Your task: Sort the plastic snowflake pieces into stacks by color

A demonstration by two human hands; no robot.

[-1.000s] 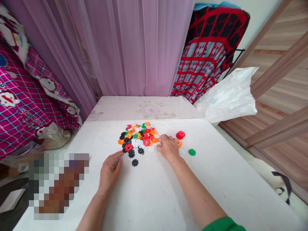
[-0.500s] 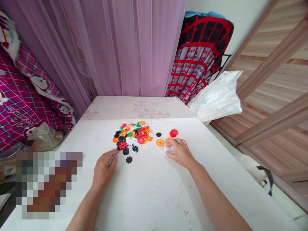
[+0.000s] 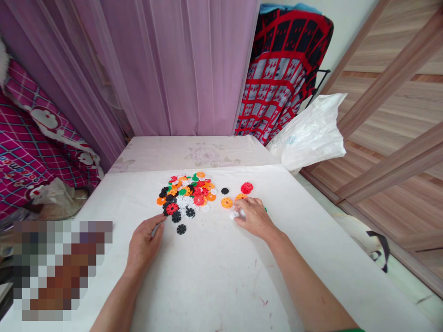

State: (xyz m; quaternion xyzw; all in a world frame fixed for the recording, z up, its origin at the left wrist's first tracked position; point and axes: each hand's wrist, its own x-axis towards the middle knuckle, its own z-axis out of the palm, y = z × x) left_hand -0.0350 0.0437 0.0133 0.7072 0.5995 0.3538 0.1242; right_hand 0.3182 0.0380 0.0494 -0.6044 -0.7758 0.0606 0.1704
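Note:
Flat plastic notched discs in red, orange, white, black and green lie in a loose pile (image 3: 187,196) on the white-covered table. My left hand (image 3: 146,237) rests at the pile's near left edge, fingers stretched and thumb apart, its fingertips beside a black disc. Nearer me lies a single black disc (image 3: 181,229). On the right, my right hand (image 3: 255,217) curls its fingers and thumb round a white disc (image 3: 242,213), partly hidden by them. Another white disc (image 3: 234,215) lies by its thumb. Orange discs (image 3: 227,203) sit just beyond, one partly covered by the fingers.
A red group of discs (image 3: 247,187) and a black disc (image 3: 224,191) lie behind my right hand; a bit of green disc (image 3: 266,210) shows past it. A white plastic bag (image 3: 311,133) stands at the table's right back edge. Purple curtains (image 3: 183,69) hang behind.
The view has shifted slightly, moving everything a little left. My right hand stays at the white discs, its fingers slightly more drawn in. A green edge now shows beside it. My left hand keeps its place.

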